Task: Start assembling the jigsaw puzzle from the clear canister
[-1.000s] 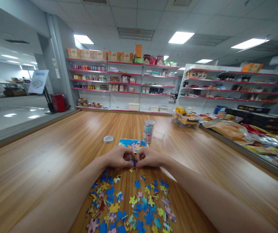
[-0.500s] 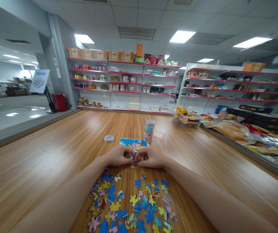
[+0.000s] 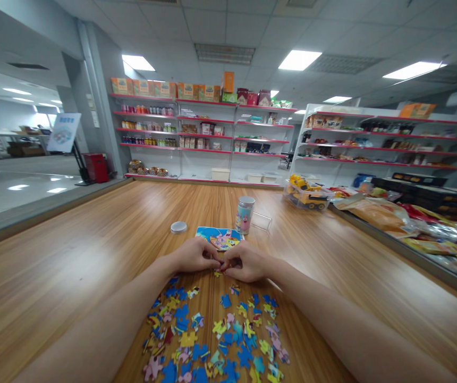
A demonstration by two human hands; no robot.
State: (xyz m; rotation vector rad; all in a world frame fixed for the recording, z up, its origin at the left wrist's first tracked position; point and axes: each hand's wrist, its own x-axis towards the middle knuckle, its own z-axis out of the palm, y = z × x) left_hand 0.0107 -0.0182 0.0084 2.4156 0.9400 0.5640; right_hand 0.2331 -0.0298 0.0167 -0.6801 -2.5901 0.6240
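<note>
Jigsaw pieces, partly covered [image 3: 218, 274]: pinched between closed fingers of left hand [image 3: 195, 256] and right hand [image 3: 247, 262]; neither hand is nearer; long axis cannot be told. Picture card [image 3: 217, 238]: laid just beyond the hands, toward the far edge of the surface [image 3: 93, 239]. Printed canister [image 3: 244, 219]: stood upright at the card's right corner. Loose pieces [image 3: 244, 358]: scattered toward the near edge. Room is afforded toward the left edge.
</note>
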